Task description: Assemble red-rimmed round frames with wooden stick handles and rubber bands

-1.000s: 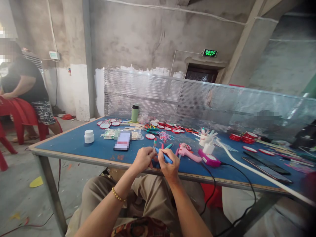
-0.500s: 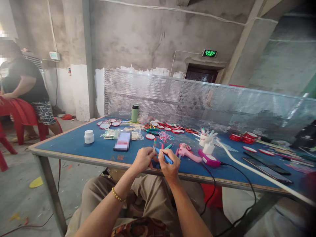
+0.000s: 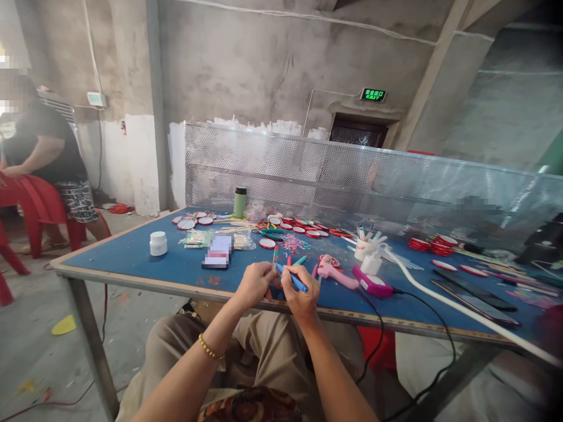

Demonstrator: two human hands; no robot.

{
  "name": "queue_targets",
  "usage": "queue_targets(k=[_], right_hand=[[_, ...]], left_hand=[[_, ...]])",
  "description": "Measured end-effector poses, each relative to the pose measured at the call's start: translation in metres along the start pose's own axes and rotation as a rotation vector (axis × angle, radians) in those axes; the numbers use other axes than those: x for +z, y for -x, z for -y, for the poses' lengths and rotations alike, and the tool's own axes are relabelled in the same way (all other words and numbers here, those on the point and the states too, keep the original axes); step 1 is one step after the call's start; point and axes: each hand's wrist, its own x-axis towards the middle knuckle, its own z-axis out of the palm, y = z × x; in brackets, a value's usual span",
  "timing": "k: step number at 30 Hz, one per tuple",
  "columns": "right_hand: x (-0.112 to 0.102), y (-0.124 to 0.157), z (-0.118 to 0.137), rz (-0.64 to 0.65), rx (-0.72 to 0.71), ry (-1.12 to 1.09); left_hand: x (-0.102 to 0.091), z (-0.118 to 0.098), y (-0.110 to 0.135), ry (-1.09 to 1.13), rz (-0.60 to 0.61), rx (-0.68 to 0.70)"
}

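My left hand (image 3: 255,283) pinches a slim red-and-green-tipped stick (image 3: 276,254); my right hand (image 3: 302,296) grips a blue pen (image 3: 299,284) against it, at the near edge of the blue-topped table (image 3: 118,261). Grips unchanged from the earlier frame. Beyond the table, a lit sign (image 3: 373,95) reads "EXIT" beneath Chinese characters.

near edge of the table (image 3: 109,258): left hand (image 3: 257,280), with rod (image 3: 275,254); right hand (image 3: 303,293) beside it, with pen (image 3: 298,282). left of the hands: phone (image 3: 219,258), at the front of a bag of sticks (image 3: 244,239); farther left, jar (image 3: 158,244). behind: discs (image 3: 313,234), with bottle (image 3: 240,203) to their left; panel (image 3: 272,170) beyond. right of the hands: handheld tool (image 3: 336,272), then box (image 3: 373,284); behind the box, cup (image 3: 361,251). far right: flat devices (image 3: 477,302), before a disc stack (image 3: 442,246). beyond the table's left end: another person (image 3: 48,140), beside chairs (image 3: 48,202).
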Motion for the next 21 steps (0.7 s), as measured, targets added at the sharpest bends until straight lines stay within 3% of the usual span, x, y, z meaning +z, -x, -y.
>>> queue_targets(k=[21], right_hand=[[0.0001, -0.0013, 0.001, -0.005, 0.016, -0.012]], left_hand=[[0.0003, 0.0008, -0.0003, -0.002, 0.006, -0.005]])
